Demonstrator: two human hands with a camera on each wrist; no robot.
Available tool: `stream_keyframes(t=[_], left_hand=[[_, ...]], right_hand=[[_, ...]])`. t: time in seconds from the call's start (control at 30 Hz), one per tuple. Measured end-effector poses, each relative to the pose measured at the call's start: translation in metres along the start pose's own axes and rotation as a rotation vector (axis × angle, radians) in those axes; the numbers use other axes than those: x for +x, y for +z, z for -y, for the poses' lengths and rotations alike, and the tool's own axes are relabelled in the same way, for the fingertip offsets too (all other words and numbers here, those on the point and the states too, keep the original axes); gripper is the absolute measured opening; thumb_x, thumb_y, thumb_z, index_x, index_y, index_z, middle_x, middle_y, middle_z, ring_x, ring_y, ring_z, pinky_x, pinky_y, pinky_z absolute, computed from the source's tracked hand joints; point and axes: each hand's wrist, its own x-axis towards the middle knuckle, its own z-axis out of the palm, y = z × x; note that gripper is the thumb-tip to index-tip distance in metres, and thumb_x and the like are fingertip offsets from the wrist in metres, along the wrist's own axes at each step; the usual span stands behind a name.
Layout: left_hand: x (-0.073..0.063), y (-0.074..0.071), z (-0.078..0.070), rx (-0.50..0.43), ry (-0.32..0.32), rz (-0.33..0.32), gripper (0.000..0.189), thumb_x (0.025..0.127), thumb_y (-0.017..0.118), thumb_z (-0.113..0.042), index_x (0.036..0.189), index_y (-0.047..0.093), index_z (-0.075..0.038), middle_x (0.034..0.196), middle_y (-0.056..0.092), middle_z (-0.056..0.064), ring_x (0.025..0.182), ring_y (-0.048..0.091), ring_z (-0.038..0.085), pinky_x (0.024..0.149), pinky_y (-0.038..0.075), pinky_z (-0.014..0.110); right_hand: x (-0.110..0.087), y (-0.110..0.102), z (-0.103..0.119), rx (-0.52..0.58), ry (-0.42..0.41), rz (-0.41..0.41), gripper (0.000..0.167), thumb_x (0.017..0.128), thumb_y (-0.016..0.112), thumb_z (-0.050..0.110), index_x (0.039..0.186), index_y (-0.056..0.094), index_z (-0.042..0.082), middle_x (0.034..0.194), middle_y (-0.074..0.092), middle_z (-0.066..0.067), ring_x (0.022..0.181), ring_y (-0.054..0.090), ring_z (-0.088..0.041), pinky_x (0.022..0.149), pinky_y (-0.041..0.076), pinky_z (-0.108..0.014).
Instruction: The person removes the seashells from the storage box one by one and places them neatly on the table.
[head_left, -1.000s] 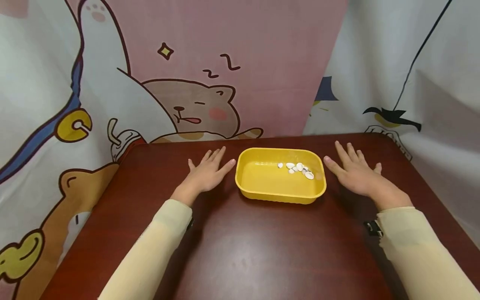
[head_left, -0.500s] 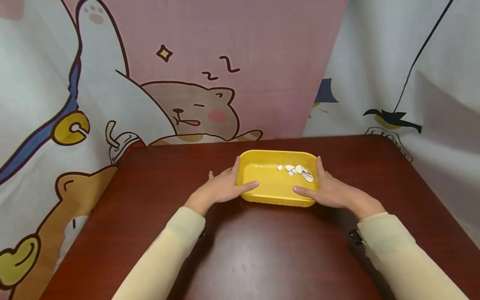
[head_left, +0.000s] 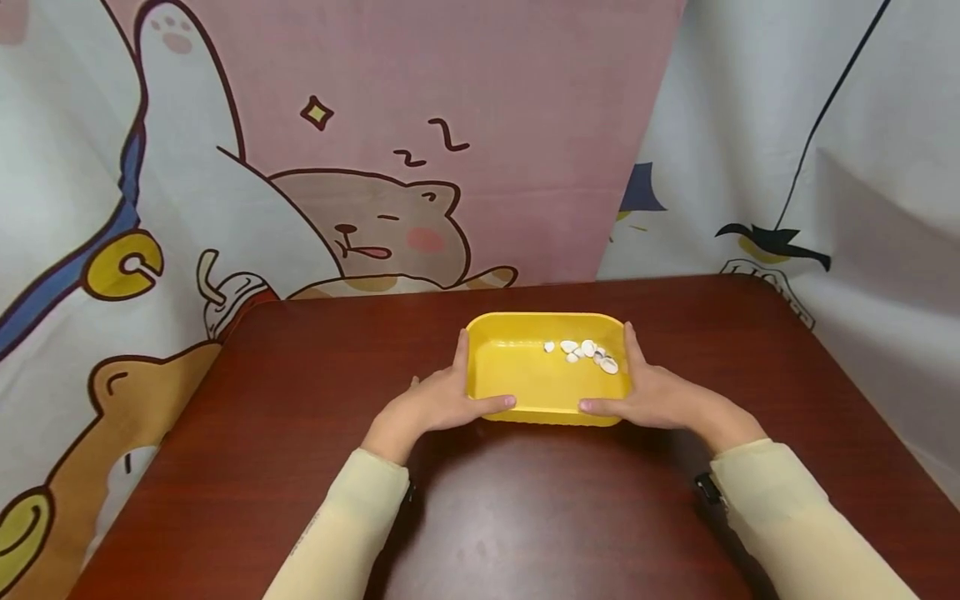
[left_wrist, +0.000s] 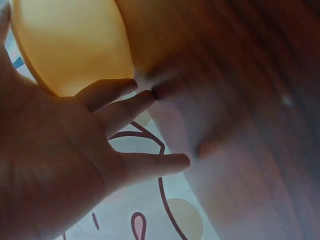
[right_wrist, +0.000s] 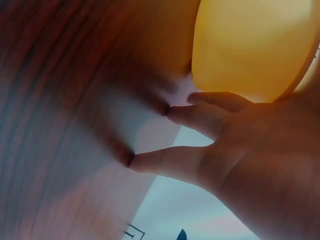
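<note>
A yellow tray (head_left: 517,373) is set toward the far side of a dark brown bench (head_left: 480,517). Its left end is gripped by the left hand (head_left: 435,402), its right end by the right hand (head_left: 667,397), with both thumbs (head_left: 495,404) laid over the near rim. Small white pieces (head_left: 588,349) are gathered inside, toward the right. Behind, a cartoon-printed cloth (head_left: 525,150) is seen.

The tray (head_left: 517,375) sits on the table (head_left: 480,517) (between the hands (head_left: 431,402) (head_left: 667,396)), pieces (head_left: 588,348) inside toward right.
</note>
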Motion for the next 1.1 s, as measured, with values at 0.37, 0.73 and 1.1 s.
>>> stream_keyframes(t=[0.37, 0.73, 1.1], left_hand=[[-0.012, 0.006, -0.002, -0.058, 0.007, 0.006, 0.138, 0.085, 0.07, -0.078, 0.169, -0.023, -0.02, 0.133, 0.065, 0.013, 0.1, 0.067, 0.022, 0.097, 0.053, 0.046], [-0.011, 0.007, 0.001, -0.05, -0.009, -0.009, 0.14, 0.083, 0.071, -0.08, 0.17, -0.019, -0.017, 0.116, 0.067, 0.012, 0.095, 0.066, 0.022, 0.092, 0.053, 0.042], [-0.009, 0.001, -0.001, -0.066, 0.01, -0.018, 0.14, 0.08, 0.078, -0.075, 0.171, -0.009, -0.015, 0.102, 0.068, 0.011, 0.089, 0.066, 0.021, 0.088, 0.053, 0.04]], right_hand=[[-0.005, 0.001, -0.003, 0.004, -0.046, 0.017, 0.155, 0.08, 0.075, 0.078, 0.161, -0.033, 0.002, 0.157, 0.04, -0.039, 0.129, 0.057, -0.045, 0.109, 0.047, -0.068], [0.0, 0.002, -0.003, -0.008, -0.046, 0.017, 0.155, 0.079, 0.075, 0.079, 0.162, -0.032, 0.003, 0.153, 0.046, -0.039, 0.124, 0.059, -0.041, 0.109, 0.048, -0.066], [-0.002, 0.001, -0.005, -0.007, -0.031, 0.012, 0.155, 0.079, 0.075, 0.079, 0.161, -0.033, 0.004, 0.152, 0.046, -0.039, 0.123, 0.059, -0.042, 0.107, 0.049, -0.065]])
